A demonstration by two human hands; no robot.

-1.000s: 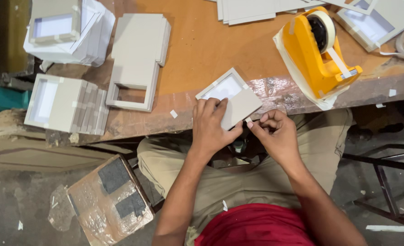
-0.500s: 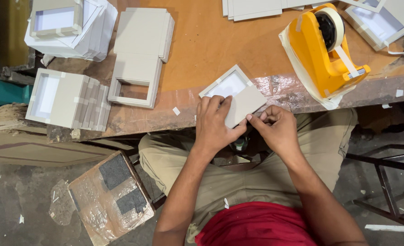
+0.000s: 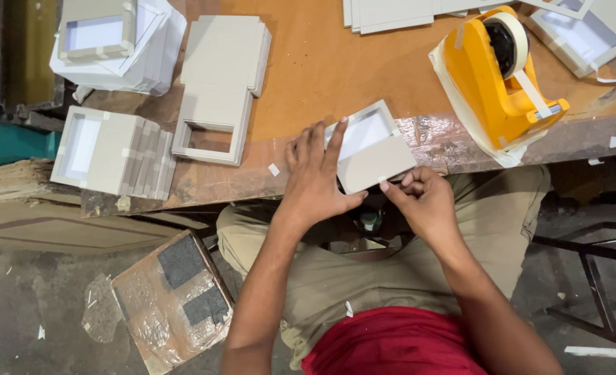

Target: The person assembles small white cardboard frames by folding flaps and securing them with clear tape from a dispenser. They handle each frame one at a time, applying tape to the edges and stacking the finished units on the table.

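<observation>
A small grey cardboard box tray with a white inside sits tilted at the table's front edge. My left hand holds its left side, fingers spread over the rim. My right hand pinches the tray's lower right corner with thumb and forefinger, where a small strip of tape shows. A yellow tape dispenser with a roll of pale tape stands to the right on the orange table.
Stacks of grey cardboard frames and finished trays lie at the left. More white-lined trays are at the far left, flat boards at the back. A taped board lies on the floor.
My left hand has opened its fingers wider over the tray. My right hand has shifted to the tray's lower right corner. The tray has turned slightly.
</observation>
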